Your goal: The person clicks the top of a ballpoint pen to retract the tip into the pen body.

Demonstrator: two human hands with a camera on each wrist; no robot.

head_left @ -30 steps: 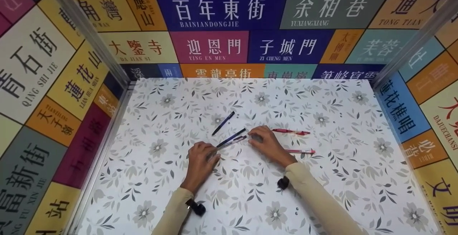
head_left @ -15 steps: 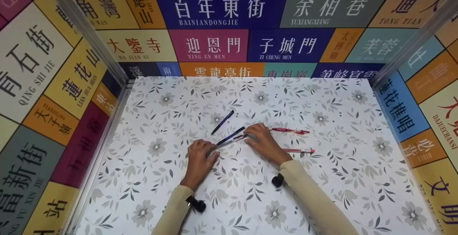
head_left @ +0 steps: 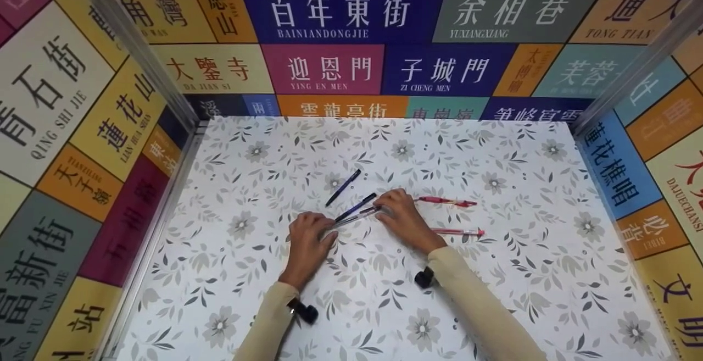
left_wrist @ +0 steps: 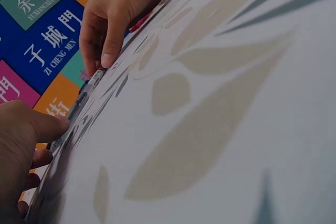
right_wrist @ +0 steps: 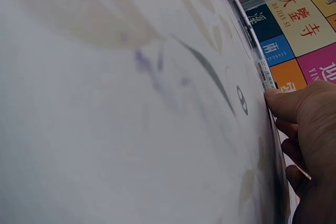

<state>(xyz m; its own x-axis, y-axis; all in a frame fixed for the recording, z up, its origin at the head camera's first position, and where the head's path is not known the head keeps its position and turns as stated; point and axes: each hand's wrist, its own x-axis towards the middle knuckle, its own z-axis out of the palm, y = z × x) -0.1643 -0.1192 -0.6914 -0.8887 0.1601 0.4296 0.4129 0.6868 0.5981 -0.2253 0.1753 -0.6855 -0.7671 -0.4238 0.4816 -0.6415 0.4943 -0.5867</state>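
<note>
A clear-barrelled pen (head_left: 351, 218) lies slantwise between the two hands. My left hand (head_left: 307, 246) pinches its near end, thumb on the barrel in the left wrist view. At the pen's other end, my right hand (head_left: 405, 219) holds the tip between thumb and fingers; a printed label (right_wrist: 265, 73) shows just beside that thumb in the right wrist view. Right behind the clear pen lies a dark blue pen (head_left: 360, 205), almost parallel to it, its lower end close to the left fingertips. The left hand hides part of the clear pen.
Another dark blue pen (head_left: 342, 187) lies farther back on the flower-patterned tabletop (head_left: 247, 295). To the right of the right hand are a red pen (head_left: 447, 202) and a second, clear and red pen (head_left: 460, 232), partly hidden by the wrist. Sign-printed panels (head_left: 329, 70) surround the table.
My right hand has moved slightly left and taken hold of the clear pen's upper end, from which it was apart a second ago. The left hand has stayed nearly still.
</note>
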